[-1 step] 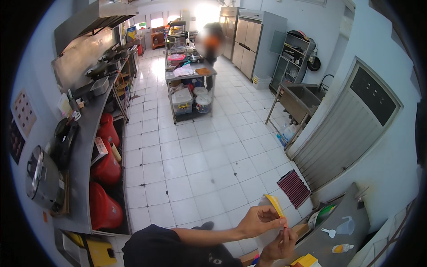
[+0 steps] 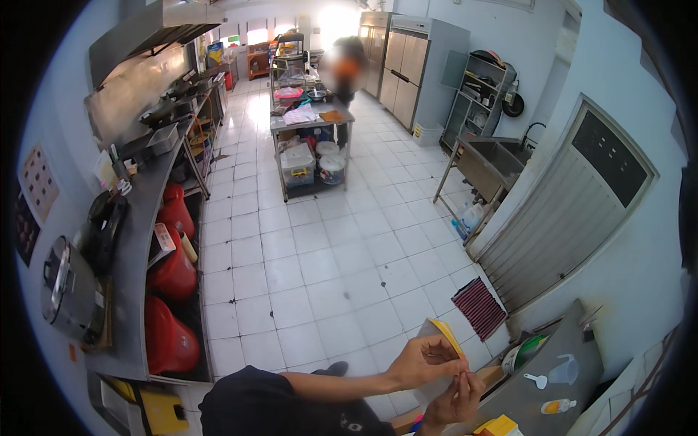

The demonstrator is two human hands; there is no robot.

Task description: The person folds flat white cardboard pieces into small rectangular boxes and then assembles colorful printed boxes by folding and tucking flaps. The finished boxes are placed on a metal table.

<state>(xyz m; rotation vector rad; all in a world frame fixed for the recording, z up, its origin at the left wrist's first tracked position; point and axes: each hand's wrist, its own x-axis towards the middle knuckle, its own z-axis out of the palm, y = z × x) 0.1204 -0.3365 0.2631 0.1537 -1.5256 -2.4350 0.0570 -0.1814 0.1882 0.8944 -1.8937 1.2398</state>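
A pale grey, see-through plastic bag with a yellow top edge hangs from my hands at the lower right. My left hand has its fingers closed on the yellow edge, thumb toward the right. Just below and to the right, my right hand pinches at the same corner, its fingertips meeting those of the left. What lies between the pinched fingertips is too small to make out. A yellow box sits on the counter near my right hand.
On the steel counter at right are a small white scoop, a clear measuring jug and a bottle with a yellow label. A striped mat lies on the floor. Another person stands by the far worktable.
My hands have shifted very slightly, with the fingertips closer together at the bag's corner. A little more of the grey bag shows above my left hand.
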